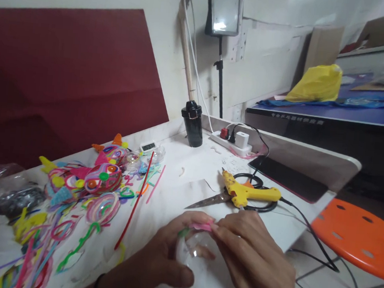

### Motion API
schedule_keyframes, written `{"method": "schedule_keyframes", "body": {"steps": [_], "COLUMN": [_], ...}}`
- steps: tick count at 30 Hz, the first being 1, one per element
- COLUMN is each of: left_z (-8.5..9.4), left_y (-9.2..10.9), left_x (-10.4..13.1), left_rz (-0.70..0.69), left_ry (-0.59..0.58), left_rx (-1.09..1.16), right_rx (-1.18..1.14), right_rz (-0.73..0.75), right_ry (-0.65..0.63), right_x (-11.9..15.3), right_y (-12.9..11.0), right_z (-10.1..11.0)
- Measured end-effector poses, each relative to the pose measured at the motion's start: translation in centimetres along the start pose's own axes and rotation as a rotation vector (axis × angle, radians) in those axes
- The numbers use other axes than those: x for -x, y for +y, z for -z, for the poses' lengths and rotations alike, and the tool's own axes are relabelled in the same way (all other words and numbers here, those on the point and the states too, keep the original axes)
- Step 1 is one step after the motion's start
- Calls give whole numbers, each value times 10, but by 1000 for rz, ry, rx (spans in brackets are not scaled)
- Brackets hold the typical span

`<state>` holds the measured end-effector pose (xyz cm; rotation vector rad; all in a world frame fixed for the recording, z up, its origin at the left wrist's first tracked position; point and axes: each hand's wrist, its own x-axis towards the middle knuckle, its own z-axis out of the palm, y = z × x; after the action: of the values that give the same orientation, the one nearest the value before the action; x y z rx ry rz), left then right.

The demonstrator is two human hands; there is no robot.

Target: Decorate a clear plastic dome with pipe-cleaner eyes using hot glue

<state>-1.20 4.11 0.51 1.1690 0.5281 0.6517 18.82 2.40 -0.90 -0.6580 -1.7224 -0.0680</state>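
Observation:
My left hand, a dark band at its wrist, is curled around a clear, rounded plastic piece. Along the upper edge of that piece lie a pink strip and a small green bit. My right hand is closed, its fingertips pressed on the right end of the pink strip. Just beyond both hands, a yellow glue gun rests over black-handled scissors, whose blades point left.
Colourful decorated figures and loose strips cover the table's left side. A long red stick lies near them. Farther back are a black cup, a power strip and a dark phone-like slab. An orange stool stands right.

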Motion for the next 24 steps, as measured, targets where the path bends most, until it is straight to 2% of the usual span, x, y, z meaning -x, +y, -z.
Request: {"method": "schedule_keyframes", "body": {"steps": [8, 17, 20, 24], "left_z": [-1, -7, -10, -8], "left_y": [-6, -11, -12, -15], "left_x": [-4, -3, -3, -4], "left_rz": [-5, -2, -11, 2], "left_ry": [-44, -21, -38, -40], "left_rx": [116, 114, 85, 53], "right_rx": [50, 109, 131, 160], "right_rz": [67, 71, 143, 256], "right_ry": [-49, -45, -163, -199], "right_x": [14, 12, 21, 31], "right_y": [5, -3, 8, 28], "right_z": [3, 14, 24, 28]}}
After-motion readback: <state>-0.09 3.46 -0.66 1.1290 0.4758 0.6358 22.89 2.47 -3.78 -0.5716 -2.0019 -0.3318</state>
